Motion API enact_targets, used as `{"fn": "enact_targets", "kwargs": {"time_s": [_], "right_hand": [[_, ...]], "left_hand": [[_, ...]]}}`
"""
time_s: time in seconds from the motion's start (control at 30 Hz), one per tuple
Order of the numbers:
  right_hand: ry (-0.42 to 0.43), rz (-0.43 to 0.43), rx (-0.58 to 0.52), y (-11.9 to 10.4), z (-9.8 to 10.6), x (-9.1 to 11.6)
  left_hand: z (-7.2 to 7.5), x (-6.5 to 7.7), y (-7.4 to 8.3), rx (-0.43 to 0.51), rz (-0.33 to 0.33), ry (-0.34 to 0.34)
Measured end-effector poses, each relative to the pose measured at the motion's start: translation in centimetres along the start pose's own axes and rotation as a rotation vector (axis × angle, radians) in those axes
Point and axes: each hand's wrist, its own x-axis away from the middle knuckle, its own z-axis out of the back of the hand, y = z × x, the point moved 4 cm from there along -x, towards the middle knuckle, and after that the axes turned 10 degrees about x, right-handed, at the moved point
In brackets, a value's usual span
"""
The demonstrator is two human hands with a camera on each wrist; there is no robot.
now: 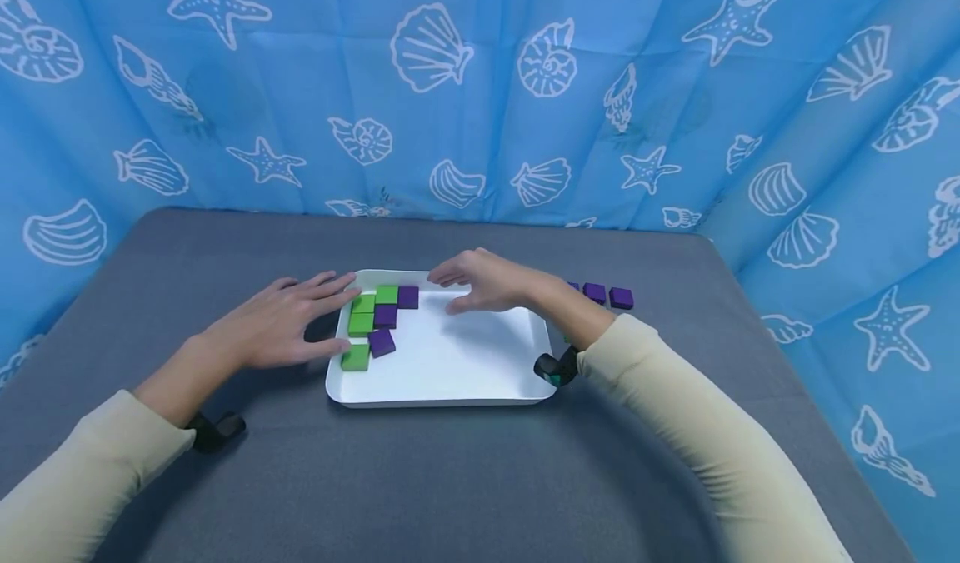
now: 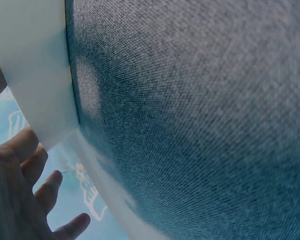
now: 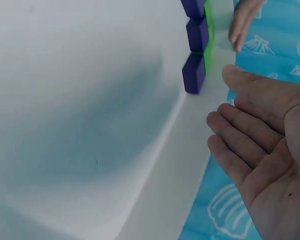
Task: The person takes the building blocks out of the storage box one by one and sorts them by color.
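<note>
A white tray (image 1: 465,363) lies on the grey table, with several green blocks (image 1: 356,357) and three purple blocks (image 1: 382,343) at its left end. The lowest purple block sits slightly turned. My left hand (image 1: 273,323) is at the tray's left rim, fingers spread and nothing in its grasp; contact with the rim is unclear. Above the far part of the tray hovers my right hand (image 1: 483,281), to the right of the blocks. In the right wrist view its palm (image 3: 270,195) is bare, with the fingers loosely extended and thumb apart from them.
Beyond the tray's right side, several more purple blocks (image 1: 621,298) lie on the table (image 1: 480,488), partly behind my right forearm. A blue curtain (image 1: 480,113) printed with shells and starfish hangs along the back and right edges.
</note>
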Motion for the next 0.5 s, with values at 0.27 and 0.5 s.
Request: {"fn": "enact_targets", "kwargs": {"time_s": [0.27,0.5], "right_hand": [[-0.004,-0.032,0.052,-0.3,-1.5,-1.6],[-0.029,-0.064,0.026,-0.5,-2.3,-2.5]], "left_hand": [[0.0,0.0,0.0,0.014,0.001,0.000],[-0.1,0.1,-0.1,0.012,0.000,-0.002]]}}
